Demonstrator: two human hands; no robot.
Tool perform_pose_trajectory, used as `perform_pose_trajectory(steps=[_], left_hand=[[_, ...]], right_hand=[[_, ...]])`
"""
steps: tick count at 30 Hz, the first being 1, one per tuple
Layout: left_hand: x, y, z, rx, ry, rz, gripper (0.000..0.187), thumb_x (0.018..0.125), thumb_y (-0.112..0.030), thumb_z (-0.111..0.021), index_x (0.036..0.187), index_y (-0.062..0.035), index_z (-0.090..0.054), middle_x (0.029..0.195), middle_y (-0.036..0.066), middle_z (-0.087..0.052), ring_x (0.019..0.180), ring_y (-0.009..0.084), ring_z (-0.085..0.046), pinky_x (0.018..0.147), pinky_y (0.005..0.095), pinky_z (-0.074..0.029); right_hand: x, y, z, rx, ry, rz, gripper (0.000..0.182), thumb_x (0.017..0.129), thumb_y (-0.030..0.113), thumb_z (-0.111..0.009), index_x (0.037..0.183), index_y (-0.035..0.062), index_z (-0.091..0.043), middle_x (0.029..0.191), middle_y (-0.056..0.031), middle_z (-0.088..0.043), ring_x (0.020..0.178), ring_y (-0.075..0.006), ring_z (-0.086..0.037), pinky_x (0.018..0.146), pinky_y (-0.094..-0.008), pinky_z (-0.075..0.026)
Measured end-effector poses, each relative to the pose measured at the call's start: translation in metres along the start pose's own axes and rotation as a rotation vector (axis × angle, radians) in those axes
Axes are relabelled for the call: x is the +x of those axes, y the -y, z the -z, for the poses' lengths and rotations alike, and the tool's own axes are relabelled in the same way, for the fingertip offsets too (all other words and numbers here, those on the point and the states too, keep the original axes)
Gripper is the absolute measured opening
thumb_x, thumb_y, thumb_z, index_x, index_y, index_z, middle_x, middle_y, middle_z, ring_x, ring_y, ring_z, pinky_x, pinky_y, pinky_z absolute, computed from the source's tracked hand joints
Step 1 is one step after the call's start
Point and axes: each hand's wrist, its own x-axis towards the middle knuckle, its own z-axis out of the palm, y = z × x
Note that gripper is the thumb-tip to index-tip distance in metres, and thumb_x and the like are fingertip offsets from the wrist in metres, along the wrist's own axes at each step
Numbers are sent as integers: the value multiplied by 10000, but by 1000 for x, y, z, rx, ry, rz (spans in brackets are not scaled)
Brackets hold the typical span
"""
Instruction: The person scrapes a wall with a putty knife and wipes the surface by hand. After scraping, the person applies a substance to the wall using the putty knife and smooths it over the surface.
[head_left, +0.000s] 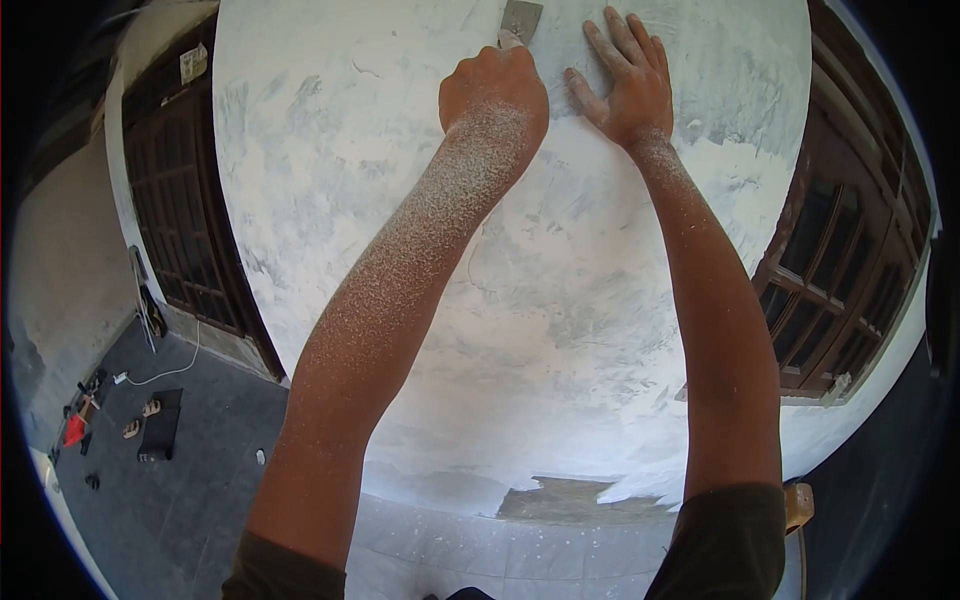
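My left hand (495,95) is closed around the handle of a metal scraper (521,18), whose flat blade lies against the white plastered wall (560,290) near the top of the view. My right hand (625,80) rests flat on the wall just right of the scraper, fingers spread and holding nothing. Both forearms are dusted with white powder, the left one heavily.
Dark wooden doors (180,200) stand left of the wall, and a dark wooden window frame (840,280) right of it. On the grey floor at lower left lie sandals (140,420), a cable (170,370) and small tools. Bare patches show at the wall's base (560,500).
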Motion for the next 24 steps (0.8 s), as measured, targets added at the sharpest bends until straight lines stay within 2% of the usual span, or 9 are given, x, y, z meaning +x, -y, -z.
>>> perform_pose_trajectory(steps=[1, 3, 6, 8, 12, 18, 19, 21, 24], left_hand=[[-3, 2, -8, -13, -41, 17, 404, 983, -155, -590, 1362, -15, -607, 1131, 206, -727, 1074, 335, -730, 911, 460, -603], [0, -2, -2, -28, -92, 28, 399, 979, -157, -597, 1350, -13, -615, 1126, 207, -728, 1075, 335, -729, 912, 460, -602], [14, -8, 11, 4, -1, 30, 328, 1000, -192, -627, 1277, -25, -680, 1161, 171, -722, 1085, 274, -726, 881, 392, -619], [15, -10, 13, 1, 13, 6, 424, 976, -158, -584, 1378, -25, -601, 1149, 207, -723, 1080, 327, -727, 913, 460, -604], [-4, -2, -3, -14, -71, 56, 438, 964, -154, -592, 1384, -29, -597, 1171, 212, -717, 1096, 340, -719, 946, 470, -588], [22, -3, 14, -22, -18, -3, 487, 968, -141, -580, 1444, -41, -550, 1182, 209, -713, 1121, 338, -709, 956, 467, -584], [22, -4, 15, -23, -20, -6, 487, 968, -141, -580, 1444, -41, -550, 1182, 209, -713, 1121, 338, -709, 956, 467, -584], [13, -5, 14, -33, -65, 11, 311, 998, -163, -598, 1266, -22, -671, 1143, 178, -708, 1105, 280, -710, 921, 407, -594], [-3, -1, -2, -24, -98, 25, 417, 960, -154, -598, 1352, -14, -608, 1158, 208, -718, 1114, 341, -712, 939, 468, -588]], right_hand=[[-2, -6, -8, -37, -75, 39, 661, 881, 482, -725, 1483, 260, -564, 1605, -50, -449, 1518, -289, -341, 1277, -500, -200], [-2, -6, -9, -37, -82, 35, 661, 881, 481, -725, 1483, 261, -564, 1605, -50, -448, 1518, -289, -341, 1277, -500, -201], [-2, -4, -6, -29, -72, 37, 654, 881, 475, -727, 1479, 262, -569, 1605, -51, -448, 1519, -289, -340, 1277, -500, -201], [-4, -4, -5, -29, -63, 25, 647, 882, 471, -727, 1475, 261, -573, 1604, -51, -449, 1519, -289, -339, 1277, -500, -201], [-2, -5, -6, -15, -83, 31, 647, 884, 469, -726, 1476, 259, -573, 1607, -52, -445, 1519, -287, -338, 1276, -500, -203], [-1, -1, -3, -24, -60, 27, 633, 894, 462, -718, 1475, 259, -572, 1611, -44, -438, 1519, -285, -336, 1276, -491, -208], [-1, -2, -3, -25, -63, 20, 627, 896, 455, -718, 1474, 259, -574, 1611, -41, -439, 1519, -284, -336, 1276, -489, -209], [-3, -2, -3, -20, -65, 25, 631, 894, 451, -721, 1475, 259, -572, 1610, -39, -440, 1519, -284, -336, 1276, -489, -209], [-2, -3, -3, -14, -71, 32, 634, 890, 450, -724, 1476, 261, -571, 1610, -38, -440, 1520, -283, -334, 1276, -491, -209]])
